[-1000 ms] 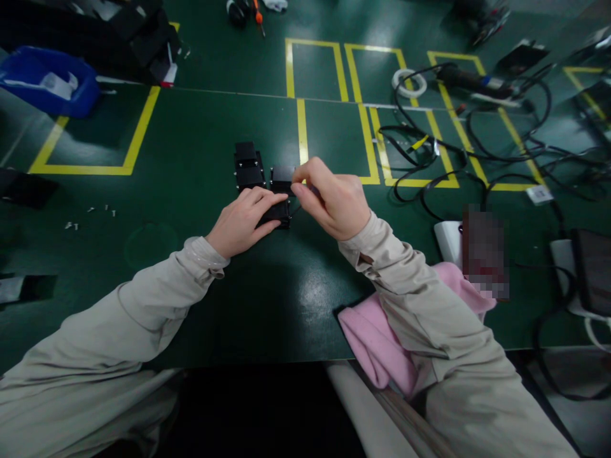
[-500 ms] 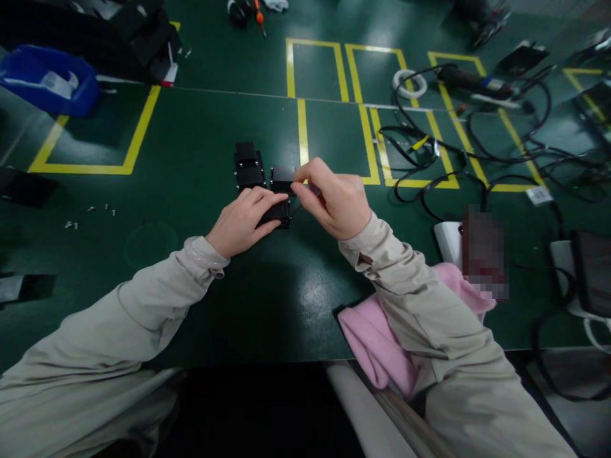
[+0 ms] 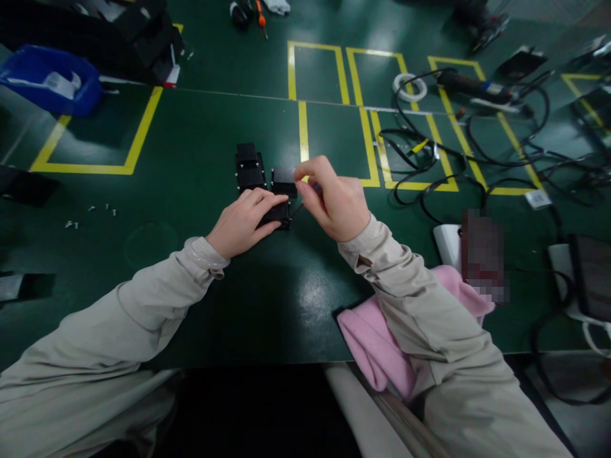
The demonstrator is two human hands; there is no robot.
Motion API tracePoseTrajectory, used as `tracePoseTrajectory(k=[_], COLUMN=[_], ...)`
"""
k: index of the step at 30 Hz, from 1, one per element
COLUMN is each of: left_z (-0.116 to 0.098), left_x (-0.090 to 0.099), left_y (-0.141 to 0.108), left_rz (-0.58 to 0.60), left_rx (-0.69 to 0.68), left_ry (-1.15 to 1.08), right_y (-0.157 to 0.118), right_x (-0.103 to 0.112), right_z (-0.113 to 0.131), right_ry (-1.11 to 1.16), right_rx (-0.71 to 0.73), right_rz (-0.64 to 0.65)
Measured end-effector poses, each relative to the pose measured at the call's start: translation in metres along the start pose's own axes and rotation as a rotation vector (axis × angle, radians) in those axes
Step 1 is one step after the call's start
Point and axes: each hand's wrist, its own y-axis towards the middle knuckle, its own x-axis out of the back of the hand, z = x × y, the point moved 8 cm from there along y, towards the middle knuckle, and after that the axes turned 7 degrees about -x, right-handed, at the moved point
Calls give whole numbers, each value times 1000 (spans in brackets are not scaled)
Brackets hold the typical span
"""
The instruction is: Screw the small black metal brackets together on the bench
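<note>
My left hand (image 3: 245,219) is closed on a small black block (image 3: 281,216), thumb on its near side and fingers over its far side, pressing it to the table. Silvery screw heads show at the block's right end. There a thin dark rod (image 3: 296,208) meets or nearly meets the block. The rod runs into my right hand (image 3: 338,200), whose thumb and forefinger are pinched; the rest of the rod is hidden. Just behind the held block sits another black block (image 3: 284,179) with screws on its edge. A stack of black blocks (image 3: 249,170) lies beyond my left fingers.
Several loose screws (image 3: 71,224) lie on the green table (image 3: 229,299) at left. A blue bin (image 3: 50,79) is at far left. Black cables (image 3: 415,152) and a white tape roll (image 3: 409,87) spread over the right. Pink cloth (image 3: 377,343) lies under my right forearm.
My right hand has turned slightly and shifted a little right, showing more of the rod. My left hand and the blocks stay put; the view has tilted slightly.
</note>
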Motion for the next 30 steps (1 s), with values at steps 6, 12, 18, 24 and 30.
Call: tracePoseTrajectory(k=[6,12,18,24,30], left_z=[0,0,0,0,-1], left_x=[0,0,0,0,0], left_y=[0,0,0,0,0], left_rz=[-3,-11,-7,-7,0], left_rx=[2,-14,-7,-6,-10], left_ry=[2,13,-7,3,20], right_y=[0,-1,-1,-1,-1], right_x=[1,0,1,1,1], right_z=[1,-2,0,-1,0], right_ry=[10,4,24,-1,31], right_rx=[27,14,37,33,32], right_rz=[-36,-38,-69,-46,-55])
